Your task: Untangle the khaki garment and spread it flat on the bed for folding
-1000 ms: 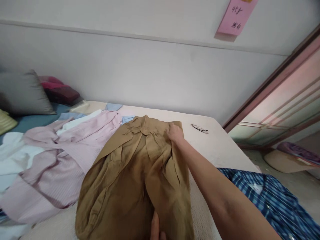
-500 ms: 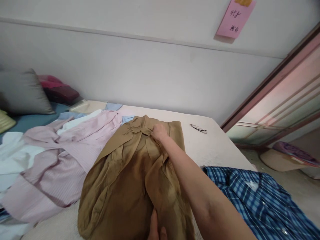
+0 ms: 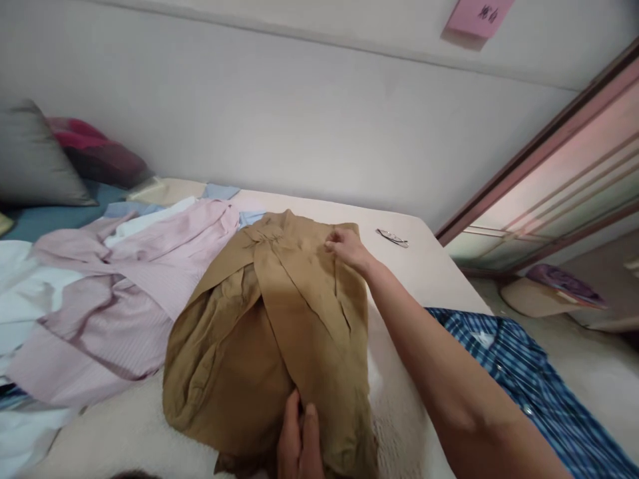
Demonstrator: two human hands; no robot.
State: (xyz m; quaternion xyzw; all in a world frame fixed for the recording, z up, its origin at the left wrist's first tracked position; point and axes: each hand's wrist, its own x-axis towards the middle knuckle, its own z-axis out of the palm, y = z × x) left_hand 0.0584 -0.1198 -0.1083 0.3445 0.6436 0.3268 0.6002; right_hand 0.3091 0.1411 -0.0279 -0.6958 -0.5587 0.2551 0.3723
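A khaki skirt (image 3: 309,293) with a gathered waist and an overlapping front panel lies on the bed, waist end away from me. At its lower front, my left hand (image 3: 299,436) pinches the panel's edge between thumb and fingers. My right hand (image 3: 345,245) is over the upper right of the skirt, near the waistband. Its fingers are loosely bent and apart, with no cloth visibly gripped. The lower end of the skirt bunches toward me, and part of it is hidden by my left hand.
Left of the skirt lie a pink striped garment (image 3: 124,299) and white clothes (image 3: 30,286). A blue plaid shirt (image 3: 524,372) is at the right edge of the bed (image 3: 414,279). Glasses (image 3: 392,237) rest near the far right corner. A grey pillow (image 3: 40,159) stands at far left.
My right hand has let go of the gathered waist and moved right. The front panel now lies flatter across the skirt. My left hand shows more, at the panel's edge. The view has tilted down.
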